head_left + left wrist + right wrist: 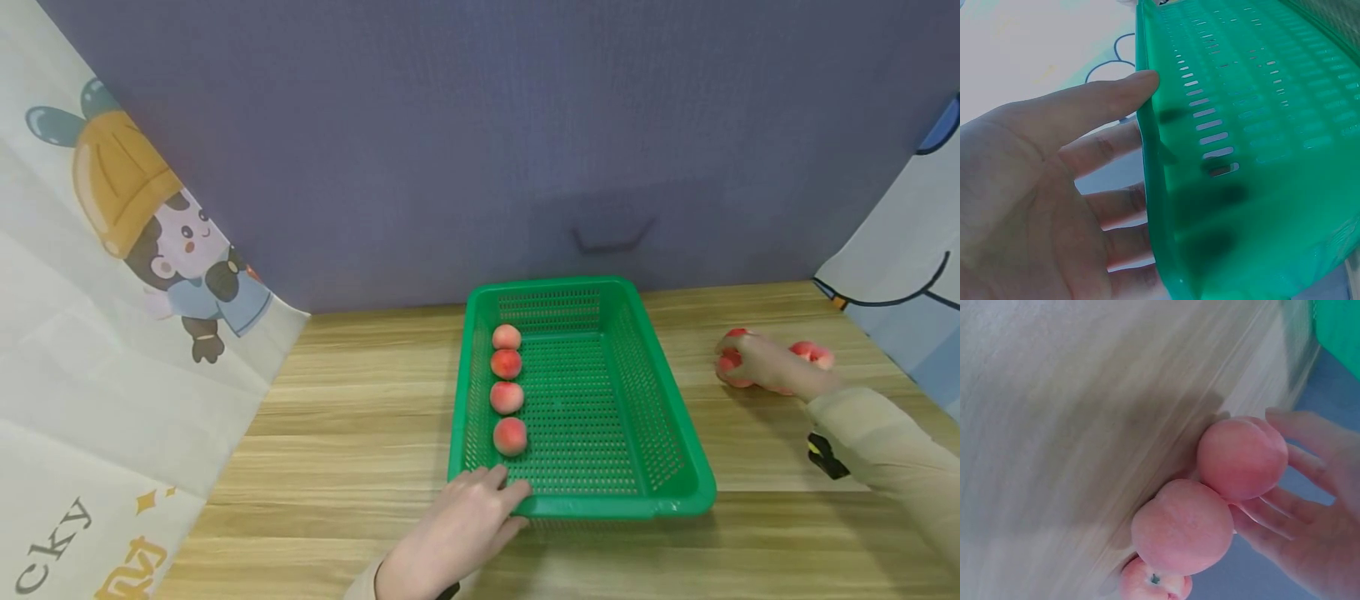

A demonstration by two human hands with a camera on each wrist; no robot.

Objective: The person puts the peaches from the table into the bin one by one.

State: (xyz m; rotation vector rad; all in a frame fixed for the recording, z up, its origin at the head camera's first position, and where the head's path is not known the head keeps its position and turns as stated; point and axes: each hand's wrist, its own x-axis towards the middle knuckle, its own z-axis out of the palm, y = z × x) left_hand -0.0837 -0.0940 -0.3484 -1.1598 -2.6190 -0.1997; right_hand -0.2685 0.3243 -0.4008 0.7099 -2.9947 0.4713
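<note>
A green plastic basket (555,507) stands on the table, with a column of several peaches (507,397) along its left side. My left hand (465,517) grips the basket's near rim; in the left wrist view the thumb (1141,87) lies on one side of the rim and the fingers on the other. Right of the basket, my right hand (772,364) reaches over loose peaches (812,354). In the right wrist view its thumb and fairly straight fingers are spread beside the topmost peach (1242,457), and the palm is apart from it. Two more peaches (1182,527) line up below.
The wooden table (352,417) extends left of the basket and around the loose peaches. A grey-blue panel (450,167) rises behind the basket. White sheets with cartoon prints (187,233) border the left and right sides.
</note>
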